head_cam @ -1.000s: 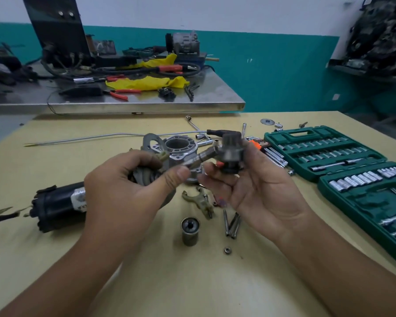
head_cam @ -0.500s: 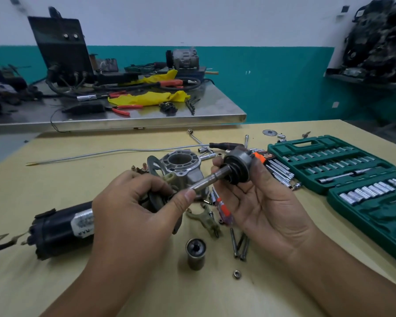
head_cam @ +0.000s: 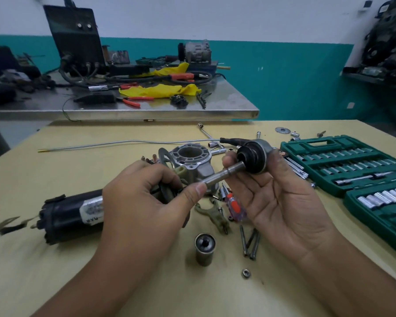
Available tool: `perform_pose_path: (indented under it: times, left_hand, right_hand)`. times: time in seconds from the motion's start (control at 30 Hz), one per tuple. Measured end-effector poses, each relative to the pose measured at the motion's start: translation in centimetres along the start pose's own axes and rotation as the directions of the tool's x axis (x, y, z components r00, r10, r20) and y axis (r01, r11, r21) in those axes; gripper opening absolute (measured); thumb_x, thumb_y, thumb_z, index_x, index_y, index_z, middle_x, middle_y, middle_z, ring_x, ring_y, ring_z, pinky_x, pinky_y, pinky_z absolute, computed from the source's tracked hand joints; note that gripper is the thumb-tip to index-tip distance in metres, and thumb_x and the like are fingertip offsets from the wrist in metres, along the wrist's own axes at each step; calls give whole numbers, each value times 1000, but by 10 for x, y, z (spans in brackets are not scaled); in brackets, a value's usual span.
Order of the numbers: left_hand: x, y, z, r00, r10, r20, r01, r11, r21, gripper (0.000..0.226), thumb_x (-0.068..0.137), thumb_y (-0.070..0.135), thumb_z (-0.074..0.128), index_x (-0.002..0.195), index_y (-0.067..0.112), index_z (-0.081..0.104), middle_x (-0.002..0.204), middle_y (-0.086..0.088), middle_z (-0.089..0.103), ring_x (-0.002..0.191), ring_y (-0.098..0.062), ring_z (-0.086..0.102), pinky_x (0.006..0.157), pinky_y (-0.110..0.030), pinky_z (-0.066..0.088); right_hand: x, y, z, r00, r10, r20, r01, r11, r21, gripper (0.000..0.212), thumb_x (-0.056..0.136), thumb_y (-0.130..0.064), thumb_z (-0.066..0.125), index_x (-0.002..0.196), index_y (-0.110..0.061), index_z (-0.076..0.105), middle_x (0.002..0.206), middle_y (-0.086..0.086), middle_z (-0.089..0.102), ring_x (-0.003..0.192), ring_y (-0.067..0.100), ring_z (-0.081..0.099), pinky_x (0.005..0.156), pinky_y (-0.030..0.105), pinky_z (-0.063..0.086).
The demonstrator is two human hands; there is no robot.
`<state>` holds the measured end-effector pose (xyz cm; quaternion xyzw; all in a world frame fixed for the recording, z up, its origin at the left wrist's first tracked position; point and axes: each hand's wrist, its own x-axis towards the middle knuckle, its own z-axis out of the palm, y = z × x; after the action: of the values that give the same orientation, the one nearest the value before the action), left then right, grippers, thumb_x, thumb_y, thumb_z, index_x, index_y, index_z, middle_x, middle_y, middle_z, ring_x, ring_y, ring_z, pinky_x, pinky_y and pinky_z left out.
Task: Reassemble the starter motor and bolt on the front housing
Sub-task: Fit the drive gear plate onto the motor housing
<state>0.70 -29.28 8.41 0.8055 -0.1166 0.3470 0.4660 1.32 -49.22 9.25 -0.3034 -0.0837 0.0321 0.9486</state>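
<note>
My left hand [head_cam: 144, 202] grips the black starter motor body [head_cam: 66, 216] at its front end, thumb pressed against the steel shaft [head_cam: 224, 173] that sticks out to the upper right. My right hand [head_cam: 274, 197] holds the dark drive gear [head_cam: 253, 157] on the shaft's tip, fingers curled round it. The aluminium front housing [head_cam: 192, 161] lies on the table behind the hands. A forked lever [head_cam: 212, 212], a small metal cylinder [head_cam: 205, 248], three long bolts [head_cam: 249, 242] and a nut [head_cam: 246, 273] lie in front.
Two open green socket set trays [head_cam: 343, 165] fill the table's right side. A red-handled screwdriver [head_cam: 232, 203] lies under my right hand. A long thin rod [head_cam: 124, 143] runs across the table's back. A steel bench [head_cam: 146, 110] with tools stands beyond.
The view has tilted down a little. My right hand has turned the drive gear on the shaft so its dark face now looks toward me. My left hand keeps its hold.
</note>
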Motion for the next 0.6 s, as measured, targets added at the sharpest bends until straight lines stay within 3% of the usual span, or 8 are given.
perform_pose_path:
  times: [0.1, 0.2, 0.3, 0.37, 0.43, 0.5, 0.6]
  left_hand:
    - [1, -4, 0, 1000, 10, -8, -10, 1000, 29, 32, 66, 56, 84, 63, 30, 65, 69, 13, 60, 73, -10, 61, 58, -22, 45]
    - [2, -6, -1, 1000, 17, -5, -17, 995, 95, 39, 67, 60, 88, 62, 29, 65, 68, 13, 58, 72, -8, 59, 57, -15, 40]
    - [2, -7, -1, 1000, 10, -8, -10, 996, 94, 32, 64, 53, 90, 65, 31, 67, 68, 13, 60, 70, -4, 60, 59, -10, 42]
    - [2, -9, -2, 995, -71, 75, 76, 995, -57, 35, 59, 50, 96, 81, 34, 74, 77, 9, 70, 73, -7, 70, 66, -21, 57]
    - [0, -5, -4, 962, -91, 256, 149, 964, -220, 60, 52, 47, 95, 108, 42, 73, 99, 11, 76, 84, -13, 77, 68, -34, 65]
    - [-2, -2, -1, 935, -12, 355, 104, 965, -241, 81, 53, 35, 97, 127, 47, 64, 115, 13, 74, 97, -14, 77, 74, -34, 65]
    - [-7, -6, 6, 951, 41, 305, 39, 966, -254, 82, 61, 17, 94, 130, 48, 62, 119, 17, 72, 102, -8, 75, 78, -25, 63]
  right_hand:
    - [0, 2, -1, 999, 2, 42, -1, 1000, -21, 63, 92, -23, 66, 143, 5, 43, 127, 31, 64, 114, 39, 69, 89, 44, 59]
    - [0, 5, 0, 998, -14, 62, 22, 991, -135, 39, 87, -13, 71, 124, -7, 58, 117, 28, 69, 109, 40, 71, 87, 46, 60]
    - [0, 7, -1, 997, -68, 29, 74, 951, -302, 44, 77, -4, 80, 117, -11, 61, 115, 28, 70, 104, 41, 73, 82, 46, 61]
    - [1, 9, -1, 995, -100, 29, 103, 939, -328, 52, 70, -10, 90, 115, -12, 63, 113, 25, 72, 103, 39, 73, 81, 44, 61]
    - [0, 11, 1, 990, -133, 48, 141, 925, -353, 59, 60, -22, 97, 111, -15, 68, 111, 22, 74, 103, 38, 73, 83, 42, 61]
    - [-1, 12, 2, 984, -169, 56, 177, 894, -411, 63, 55, -32, 100, 109, -18, 71, 111, 20, 75, 105, 36, 73, 84, 40, 61]
    - [-3, 12, 1, 977, -201, 77, 211, 837, -505, 65, 53, -39, 100, 110, -21, 73, 112, 15, 76, 105, 31, 74, 78, 33, 61]
